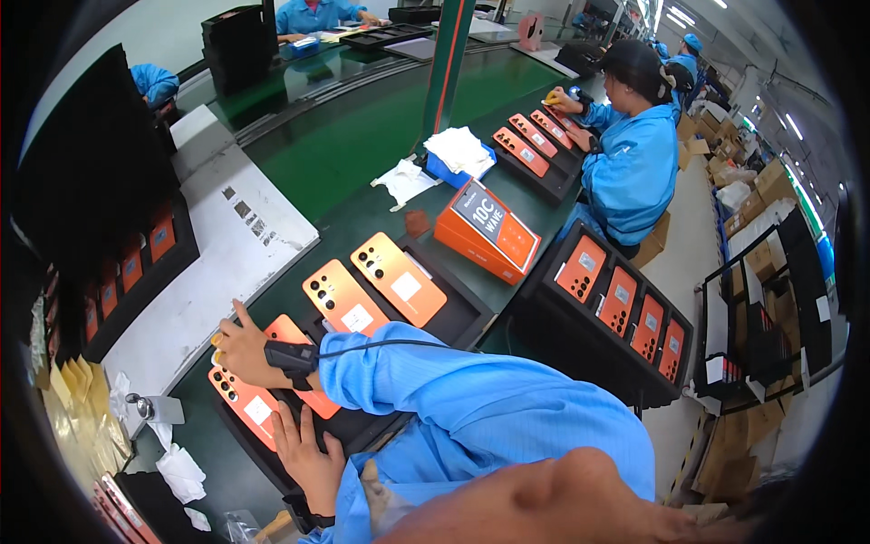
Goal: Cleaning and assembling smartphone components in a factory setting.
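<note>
My right hand (246,349) reaches across to the top of the leftmost orange phone (243,405). Its fingers pinch a small yellow piece (217,349) near the camera lenses, and one finger points up. Fingers spread, my left hand (308,455) lies at that phone's lower right edge. The phone sits back-up in a black tray (462,313), a white square label on its back. A second orange phone (286,331) is partly hidden under my right wrist and forearm. Further right in the tray lie another orange phone (333,292) and a yellow-orange phone (399,279).
Behind the tray stand an orange box (489,238) and a blue bin (460,161) of white cloths. A black tray of phones (605,308) is at right. A co-worker (625,159) handles phones beyond. White tissue (181,473) and a metal-topped dispenser (161,410) lie left.
</note>
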Tool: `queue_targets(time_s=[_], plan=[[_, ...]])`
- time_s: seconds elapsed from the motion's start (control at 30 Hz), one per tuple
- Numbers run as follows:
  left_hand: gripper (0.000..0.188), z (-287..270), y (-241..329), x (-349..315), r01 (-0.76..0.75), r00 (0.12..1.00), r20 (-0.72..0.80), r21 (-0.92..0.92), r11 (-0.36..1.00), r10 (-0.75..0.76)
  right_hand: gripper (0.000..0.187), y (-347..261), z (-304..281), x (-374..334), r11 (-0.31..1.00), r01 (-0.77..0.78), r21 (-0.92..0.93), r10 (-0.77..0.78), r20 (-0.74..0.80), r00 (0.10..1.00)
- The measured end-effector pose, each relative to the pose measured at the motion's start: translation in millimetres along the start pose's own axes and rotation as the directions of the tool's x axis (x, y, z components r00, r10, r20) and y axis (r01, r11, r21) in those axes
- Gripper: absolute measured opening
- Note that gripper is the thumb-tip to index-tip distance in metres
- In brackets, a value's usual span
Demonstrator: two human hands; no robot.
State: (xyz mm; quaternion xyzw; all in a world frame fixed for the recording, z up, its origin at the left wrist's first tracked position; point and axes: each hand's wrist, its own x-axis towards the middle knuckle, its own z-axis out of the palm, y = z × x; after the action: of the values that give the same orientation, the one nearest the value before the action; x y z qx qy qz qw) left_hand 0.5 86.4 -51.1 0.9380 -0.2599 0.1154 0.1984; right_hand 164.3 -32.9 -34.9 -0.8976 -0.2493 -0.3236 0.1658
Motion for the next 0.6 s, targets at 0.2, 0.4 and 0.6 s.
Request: queue_targets(time_s=[0.2, 0.4, 0.6], plan=[[0.059, -5, 3, -2, 0.047, 0.999, 0.005, -0.012, 0.999, -0.047, 0.015, -26, -13, -35, 0.985, 0.153, 0.074, -0.163, 0.146, 0.976], [0.057, -13, 11, -1, 0.066, 0.998, 0.008, -0.039, 0.997, -0.066, 0.013, -13, 5, 1, 0.998, 0.028, -0.057, -0.028, 0.013, 1.000], [0.053, -19, 17, 3, 0.089, 0.996, 0.001, -0.076, 0.993, -0.089, 0.017, -28, 7, -12, 0.994, -0.031, 0.104, 0.021, 0.097, 0.995]])
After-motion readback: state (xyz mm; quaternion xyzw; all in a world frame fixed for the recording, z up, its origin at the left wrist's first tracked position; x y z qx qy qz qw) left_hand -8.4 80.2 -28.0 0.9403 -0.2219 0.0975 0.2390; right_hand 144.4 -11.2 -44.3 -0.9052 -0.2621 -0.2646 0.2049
